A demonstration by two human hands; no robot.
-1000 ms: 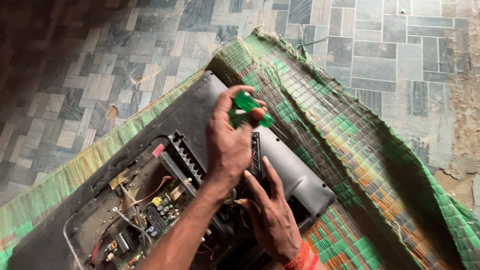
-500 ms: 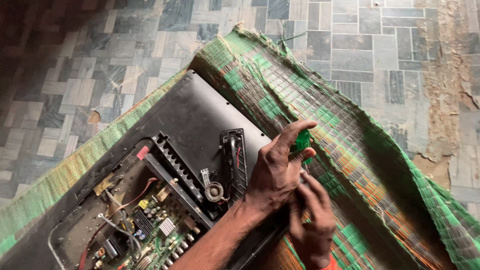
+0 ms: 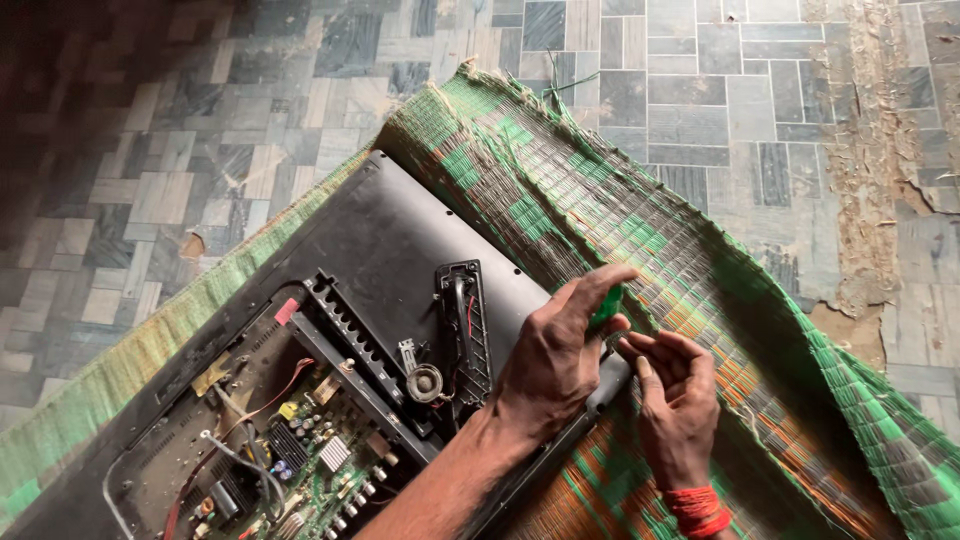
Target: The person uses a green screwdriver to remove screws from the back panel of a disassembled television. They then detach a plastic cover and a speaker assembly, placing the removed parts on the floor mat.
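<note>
Head view: hands (image 3: 610,370), green screwdriver (image 3: 606,306), television edge (image 3: 400,225), mat (image 3: 640,230).

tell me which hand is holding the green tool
The left hand, reaching over the black panel, holds the green tool; the right hand, with the red wristband, is empty.

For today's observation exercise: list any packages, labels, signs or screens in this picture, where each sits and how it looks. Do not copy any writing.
Flat-screen set: lies face down on the woven green mat; large dark rectangle, back partly open over a green circuit board. Its screen side is hidden.
Small red tag: at the edge of the open back; too small to tell more.
No packages or signs are in view.
</note>
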